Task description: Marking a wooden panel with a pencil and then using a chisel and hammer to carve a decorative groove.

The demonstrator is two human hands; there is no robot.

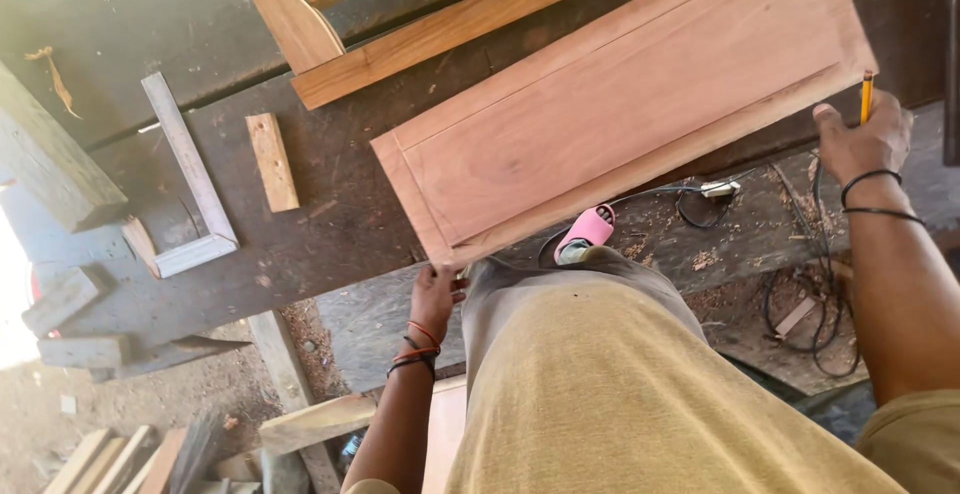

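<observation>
At the far left I see a thick timber offcut on the dark workbench, and beside it a metal try square lying flat with its short leg turned toward me. Just right of the square sits a small wooden block, apart from everything else. Above that, two pale wooden frame pieces angle across the bench top.

My left hand comes up from below with dark and orange bands at the wrist; its fingers are curled around the near left corner of the reddish raised wooden panel, gripping it at the bench edge. The panel lies tilted across the bench, running up to the right, its long near edge overhanging the bench edge.

Below the panel, a pink tool with a black cord rests among wood shavings.

At the right, my right hand presses on the panel's near right corner, closed on a yellow pencil standing upright.
</observation>
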